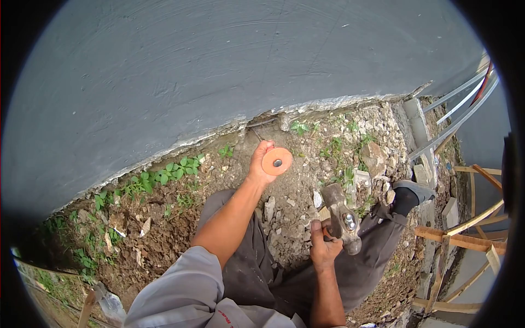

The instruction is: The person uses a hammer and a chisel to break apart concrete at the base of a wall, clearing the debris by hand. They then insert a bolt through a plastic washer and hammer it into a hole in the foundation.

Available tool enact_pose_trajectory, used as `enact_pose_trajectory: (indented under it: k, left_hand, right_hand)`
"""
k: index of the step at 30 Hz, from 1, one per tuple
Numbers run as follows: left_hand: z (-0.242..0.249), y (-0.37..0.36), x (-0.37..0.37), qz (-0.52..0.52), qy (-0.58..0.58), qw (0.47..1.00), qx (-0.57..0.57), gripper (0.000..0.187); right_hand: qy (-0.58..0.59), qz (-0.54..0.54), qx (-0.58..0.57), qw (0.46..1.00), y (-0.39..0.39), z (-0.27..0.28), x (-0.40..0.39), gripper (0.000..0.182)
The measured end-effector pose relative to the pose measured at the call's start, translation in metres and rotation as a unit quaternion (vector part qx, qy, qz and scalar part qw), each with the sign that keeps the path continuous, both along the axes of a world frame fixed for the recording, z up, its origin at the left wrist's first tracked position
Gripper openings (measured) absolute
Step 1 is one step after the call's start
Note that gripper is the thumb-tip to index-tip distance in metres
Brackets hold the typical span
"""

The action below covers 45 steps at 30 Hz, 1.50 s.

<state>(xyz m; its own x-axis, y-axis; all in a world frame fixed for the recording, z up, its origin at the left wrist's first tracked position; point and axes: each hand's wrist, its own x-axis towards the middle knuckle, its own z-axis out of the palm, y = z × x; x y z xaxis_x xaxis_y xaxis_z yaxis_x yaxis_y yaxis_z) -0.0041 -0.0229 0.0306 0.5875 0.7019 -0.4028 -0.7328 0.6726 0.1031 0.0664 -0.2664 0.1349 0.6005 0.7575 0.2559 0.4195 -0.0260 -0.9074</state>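
My left hand [260, 164] is closed around a chisel with a round orange hand guard [270, 154]. The chisel's thin shaft runs toward the broken lower edge of the grey wall [219, 60], and its tip is hard to make out there. In my right hand [324, 250] is a heavy, dusty hammer [334, 200], gripped close below its metal head. The head is raised above my right leg, apart from the chisel. Most of the hammer's handle is hidden by my fingers.
Stony rubble [374, 158] and loose brown soil [158, 240] lie along the wall. Green weeds [169, 173] grow at its foot. Metal channels [459, 128] lean at the upper right, above a wooden frame [465, 238]. A shovel [109, 305] is at the lower left.
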Motion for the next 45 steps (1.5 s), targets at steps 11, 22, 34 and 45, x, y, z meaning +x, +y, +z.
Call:
enact_pose_trajectory:
  k: [11,22,34,45]
  left_hand:
    - [-0.012,0.0,0.004,0.003,-0.052,0.998,-0.03,0.007]
    - [0.003,0.031,0.02,0.071,-0.028,0.989,-0.128,0.016]
    - [-0.003,0.042,0.021,0.084,-0.092,0.989,-0.076,0.04]
    - [0.003,0.047,0.019,0.09,-0.122,0.983,-0.104,0.033]
  right_hand:
    - [-0.022,0.085,0.115,0.99,0.029,0.009,-0.012,0.018]
    - [0.017,0.088,0.307,0.947,0.077,0.105,-0.008,0.027]
    - [0.189,0.019,-0.141,0.972,0.095,0.039,-0.015,0.023]
    - [-0.053,-0.066,0.137,0.987,0.13,0.053,-0.025,0.03]
